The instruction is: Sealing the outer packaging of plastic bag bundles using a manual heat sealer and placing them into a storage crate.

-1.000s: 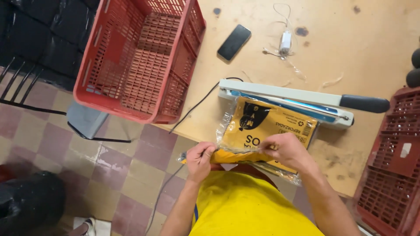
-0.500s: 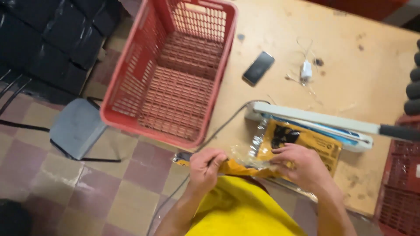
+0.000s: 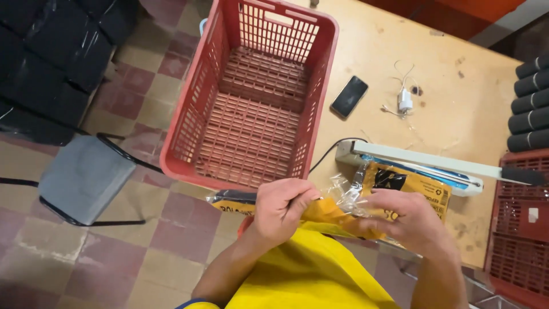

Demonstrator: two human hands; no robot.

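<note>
My left hand (image 3: 281,207) and my right hand (image 3: 403,220) both grip a yellow packet with black print inside a clear plastic bag (image 3: 412,182), held at the near edge of a wooden table (image 3: 446,68). The bag's open end bunches between my hands. Its far end lies against a white bar-shaped heat sealer with a black handle (image 3: 423,163). A second yellow and black packet (image 3: 231,200) sticks out to the left, under my left hand.
An empty red plastic crate (image 3: 251,97) overhangs the table's left edge. A black phone (image 3: 349,96) and a white charger with cable (image 3: 405,102) lie on the table. Another red crate (image 3: 517,229) and black rolls (image 3: 530,103) sit at right. A grey chair (image 3: 86,177) stands on the tiled floor.
The view has swung left and forward, bringing the empty red crate to the centre. My hands have kept hold of the bagged packet and drawn closer together at its open end.
</note>
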